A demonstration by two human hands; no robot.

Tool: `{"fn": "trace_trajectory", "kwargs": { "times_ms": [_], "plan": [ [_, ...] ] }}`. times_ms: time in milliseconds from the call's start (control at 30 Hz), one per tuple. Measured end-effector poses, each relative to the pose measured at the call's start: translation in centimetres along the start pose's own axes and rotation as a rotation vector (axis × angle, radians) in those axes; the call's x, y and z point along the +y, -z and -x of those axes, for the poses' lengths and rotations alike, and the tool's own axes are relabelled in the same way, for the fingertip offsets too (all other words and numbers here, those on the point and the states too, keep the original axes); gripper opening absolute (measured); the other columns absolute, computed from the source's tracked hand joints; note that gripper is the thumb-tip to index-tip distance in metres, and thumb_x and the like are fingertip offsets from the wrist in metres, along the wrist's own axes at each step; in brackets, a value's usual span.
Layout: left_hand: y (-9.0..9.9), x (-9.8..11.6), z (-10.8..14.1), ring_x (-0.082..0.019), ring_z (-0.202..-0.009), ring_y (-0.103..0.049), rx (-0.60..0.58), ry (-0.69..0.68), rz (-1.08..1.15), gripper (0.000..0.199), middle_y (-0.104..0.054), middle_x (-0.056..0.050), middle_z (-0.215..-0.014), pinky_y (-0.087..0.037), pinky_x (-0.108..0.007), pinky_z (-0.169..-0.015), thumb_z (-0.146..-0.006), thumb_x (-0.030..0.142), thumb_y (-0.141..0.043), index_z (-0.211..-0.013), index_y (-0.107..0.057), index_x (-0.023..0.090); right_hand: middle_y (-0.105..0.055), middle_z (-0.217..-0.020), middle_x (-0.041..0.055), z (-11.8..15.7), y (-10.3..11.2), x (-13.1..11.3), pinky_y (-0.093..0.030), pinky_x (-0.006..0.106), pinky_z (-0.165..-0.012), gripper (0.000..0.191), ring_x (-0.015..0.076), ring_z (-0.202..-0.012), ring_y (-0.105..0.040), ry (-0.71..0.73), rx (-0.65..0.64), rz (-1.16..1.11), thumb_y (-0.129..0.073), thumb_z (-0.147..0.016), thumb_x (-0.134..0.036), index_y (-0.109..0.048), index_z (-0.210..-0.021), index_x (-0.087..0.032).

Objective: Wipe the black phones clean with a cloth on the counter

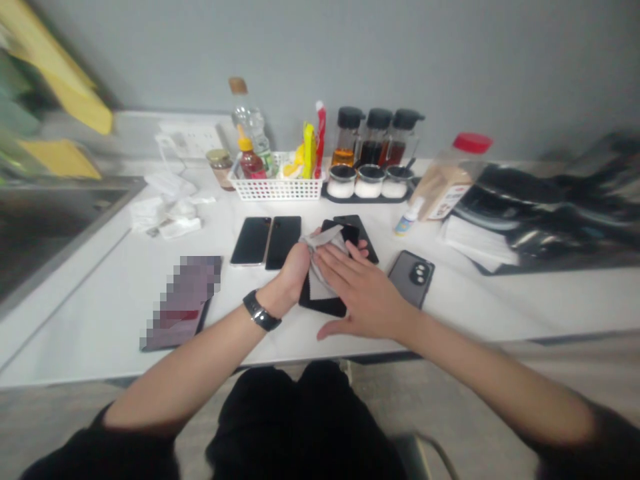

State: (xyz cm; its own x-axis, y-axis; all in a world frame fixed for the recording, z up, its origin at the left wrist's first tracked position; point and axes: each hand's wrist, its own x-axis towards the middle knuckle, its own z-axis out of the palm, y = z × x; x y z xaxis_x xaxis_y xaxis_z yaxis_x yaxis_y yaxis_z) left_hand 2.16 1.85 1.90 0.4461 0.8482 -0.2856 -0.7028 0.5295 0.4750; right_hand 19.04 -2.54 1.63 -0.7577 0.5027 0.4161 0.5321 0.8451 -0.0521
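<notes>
The left hand [294, 272] clasps a black phone [320, 304] over the tabletop [480, 300]; the right hand [367, 293], opened flat, presses the soft cloth [321, 288] on it. Probably stiff, slippery: better hold the phone's edges.

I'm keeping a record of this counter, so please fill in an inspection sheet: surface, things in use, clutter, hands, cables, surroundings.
Surface: white counter.
Things in use: grey cloth on a dark flat device; two dark phones side by side; grey phone with its camera lenses up.
Clutter: crumpled white paper; filled white basket; red-lidded bottle.
Hands: left hand holds the device; right hand lies flat on the cloth.
Cables: white cord by the wall socket; blurred, so connection unclear.
Surroundings: sink at left; grey wall behind.
</notes>
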Motion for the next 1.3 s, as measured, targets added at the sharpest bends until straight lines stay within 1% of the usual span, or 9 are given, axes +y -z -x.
{"fn": "trace_trajectory", "kwargs": {
  "times_ms": [167,233,400,533,633,833,967,1100,1300],
  "plan": [
    [-1.8,1.9,1.4,-0.033,-0.124,-0.076,0.005,-0.124,-0.083,0.06,-0.081,-0.018,-0.127,-0.062,-0.047,-0.103,-0.112,0.046,-0.035,-0.149,-0.063,0.009,-0.067,-0.154,0.0099,2.3,-0.4,-2.1,-0.045,0.043,-0.131,0.051,0.0222,-0.151,-0.057,0.139,0.149,0.036,-0.054,-0.111,-0.029,-0.053,-0.16,-0.017],
    [-2.3,3.0,1.7,-0.033,-0.127,-0.074,0.026,-0.22,-0.133,0.064,-0.081,-0.017,-0.127,-0.064,-0.045,-0.1,-0.113,0.05,-0.029,-0.146,-0.066,0.009,-0.075,-0.145,0.0046,2.8,-0.2,-1.9,-0.054,0.035,-0.122,0.045,0.0179,-0.142,-0.066,0.119,0.26,0.053,-0.049,-0.108,-0.01,-0.065,-0.149,-0.021],
    [-1.8,5.8,3.1,-0.026,-0.134,-0.068,0.123,-0.522,-0.247,0.063,-0.083,-0.005,-0.122,-0.061,-0.037,-0.104,-0.114,0.054,-0.022,-0.133,-0.071,0.019,-0.078,-0.138,0.0079,1.4,-1.1,-2.1,-0.066,0.034,-0.097,0.043,0.0206,-0.119,-0.077,-0.057,0.017,0.034,-0.046,-0.107,-0.007,-0.073,-0.137,-0.02],
    [-1.4,6.3,5.9,-0.026,-0.142,-0.063,0.202,-0.604,-0.378,0.071,-0.082,-0.001,-0.127,-0.06,-0.039,-0.108,-0.112,0.065,-0.022,-0.134,-0.071,0.019,-0.068,-0.155,0.0072,0.4,-1.5,-3.1,-0.046,0.049,-0.128,0.045,0.0248,-0.145,-0.061,-0.056,-0.14,-0.033,-0.052,-0.107,-0.014,-0.063,-0.15,-0.022],
    [-1.8,5.0,7.9,-0.025,-0.133,-0.07,0.333,-0.54,-0.384,0.05,-0.082,-0.003,-0.129,-0.064,-0.032,-0.099,-0.114,0.046,-0.037,-0.13,-0.075,0.017,-0.059,-0.164,0.0073,1.6,-0.5,-3.9,-0.033,0.058,-0.135,0.048,0.0256,-0.156,-0.051,-0.123,-0.099,-0.107,-0.056,-0.107,-0.018,-0.058,-0.155,-0.026],
    [-3.6,-1.3,7.7,-0.025,-0.092,-0.083,0.253,-0.329,-0.358,0.044,-0.083,-0.017,-0.118,-0.069,-0.033,-0.082,-0.107,0.038,-0.057,-0.133,-0.073,0.007,-0.063,-0.158,0.017,6.9,1.5,-5.2,-0.054,0.044,-0.122,0.072,0.0273,-0.145,-0.063,-0.275,0.338,-0.136,-0.067,-0.1,-0.06,-0.056,-0.157,-0.018],
    [-5.4,-7.0,4.5,-0.027,-0.097,-0.083,0.135,-0.076,-0.405,0.043,-0.084,-0.017,-0.11,-0.068,-0.038,-0.089,-0.107,0.038,-0.055,-0.129,-0.075,0.007,-0.07,-0.151,0.0085,10.6,1.9,-5.1,-0.043,0.047,-0.132,0.043,0.0244,-0.152,-0.056,-0.085,0.4,0.08,-0.07,-0.105,-0.028,-0.065,-0.147,-0.021],
    [-6.5,-10.3,1.9,-0.027,-0.103,-0.082,0.094,0.002,-0.518,0.042,-0.084,-0.017,-0.112,-0.065,-0.04,-0.098,-0.108,0.039,-0.049,-0.117,-0.078,0.009,-0.076,-0.141,0.0102,13.5,2.8,-4.0,-0.056,0.04,-0.122,0.053,0.0218,-0.143,-0.065,-0.044,0.412,0.133,-0.062,-0.103,-0.005,-0.056,-0.156,-0.014],
    [-3.7,-10.5,4.0,-0.03,-0.138,-0.066,-0.02,-0.59,-1.554,0.045,-0.071,-0.016,-0.146,-0.048,-0.053,-0.123,-0.112,0.039,-0.043,-0.143,-0.067,0.016,-0.071,-0.147,0.0095,15.9,3.4,-1.5,-0.064,0.043,-0.116,0.068,0.0244,-0.141,-0.067,-0.094,0.476,0.063,-0.064,-0.1,0.0,-0.048,-0.164,-0.019]
  ]
}}
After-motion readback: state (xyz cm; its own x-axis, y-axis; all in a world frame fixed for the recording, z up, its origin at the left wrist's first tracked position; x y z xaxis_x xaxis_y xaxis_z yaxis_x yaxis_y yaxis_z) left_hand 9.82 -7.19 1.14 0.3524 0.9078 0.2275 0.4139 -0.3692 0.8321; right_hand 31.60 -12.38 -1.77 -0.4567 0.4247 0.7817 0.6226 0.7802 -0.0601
